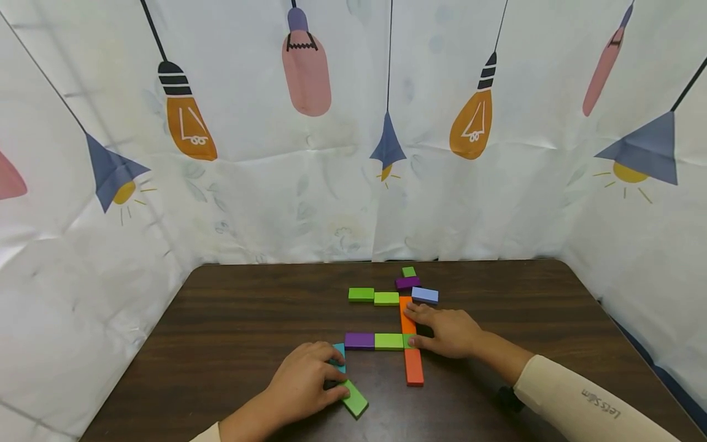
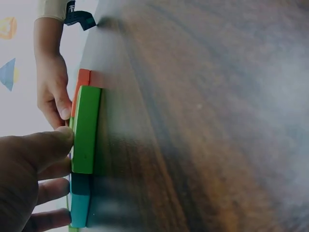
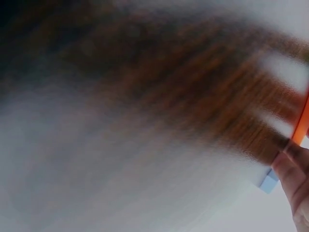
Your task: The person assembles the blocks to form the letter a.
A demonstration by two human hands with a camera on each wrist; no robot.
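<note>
Reaching over the dark desk [image 1: 248, 319], the left hand [image 1: 309, 377] and right hand [image 1: 450, 331] were both down!
The left had its thumb on an angled green block [image 1: 356, 402], fingers part-covering a blue block [image 1: 340, 348]; pinch or press, I couldn't tell. The right, gripping nothing, laid extended fingers on the orange block [image 1: 407, 326], thumb on a small green piece [image 1: 406, 337]. Between them sat a purple block [image 1: 359, 341] and lime block [image 1: 389, 342]; a pale-blue block [image 1: 424, 295] crowded the right fingertips.
</note>
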